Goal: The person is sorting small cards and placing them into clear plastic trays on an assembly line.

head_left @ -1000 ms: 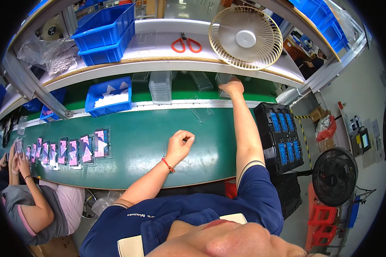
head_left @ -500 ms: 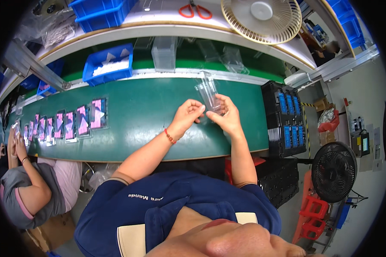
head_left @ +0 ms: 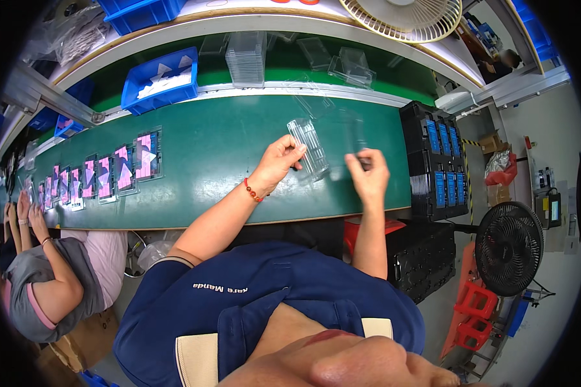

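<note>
As hands (head_left: 279, 161) parted, clamshell (head_left: 311, 147) opened.

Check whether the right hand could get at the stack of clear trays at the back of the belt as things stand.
Probably yes. The right hand hovers over the belt pinching a clear piece, and nothing stands between it and the tray stack; it would need a forward stretch and a free grip.

A row of packs (head_left: 119, 169) lies on the belt (head_left: 206, 168), left of the hands; crate (head_left: 442, 161) on the right.
</note>
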Demonstrator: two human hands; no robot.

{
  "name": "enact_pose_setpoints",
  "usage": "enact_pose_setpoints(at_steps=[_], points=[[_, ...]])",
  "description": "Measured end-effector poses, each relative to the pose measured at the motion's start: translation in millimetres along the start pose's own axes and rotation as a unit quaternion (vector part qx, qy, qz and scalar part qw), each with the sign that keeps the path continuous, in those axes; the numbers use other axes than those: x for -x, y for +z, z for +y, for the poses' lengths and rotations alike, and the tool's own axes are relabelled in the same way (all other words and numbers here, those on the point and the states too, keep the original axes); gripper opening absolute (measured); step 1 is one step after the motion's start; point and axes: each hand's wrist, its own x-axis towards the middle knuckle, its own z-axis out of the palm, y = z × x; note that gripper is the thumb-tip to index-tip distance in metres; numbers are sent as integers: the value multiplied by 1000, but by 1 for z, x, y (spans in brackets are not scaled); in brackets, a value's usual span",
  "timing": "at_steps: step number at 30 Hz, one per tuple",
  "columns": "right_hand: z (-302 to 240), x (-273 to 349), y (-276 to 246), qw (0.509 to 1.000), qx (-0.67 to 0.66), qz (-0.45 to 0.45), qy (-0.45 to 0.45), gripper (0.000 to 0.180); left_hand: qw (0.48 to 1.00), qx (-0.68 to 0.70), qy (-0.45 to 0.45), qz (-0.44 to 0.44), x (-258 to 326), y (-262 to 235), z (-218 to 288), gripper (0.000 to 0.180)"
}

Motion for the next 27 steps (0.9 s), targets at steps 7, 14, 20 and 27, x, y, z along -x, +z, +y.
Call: enact_pose_setpoints(at_steps=[7,14,20,27], points=[[-9,3,-22,968,233,21,-87,56,999,-11,-24,-44,3,4,-1,15],[-44,14,27,940,-217,-239,108,66,996,-30,50,-62,5,5,1,15],[-31,-1,-3,988,78,-113,69,61,999,-22,29,-39,3,-3,-1,13],[-50,23,30,966,-129,-223,30,74,999,-6,27,-47,7,-2,-3,11]])
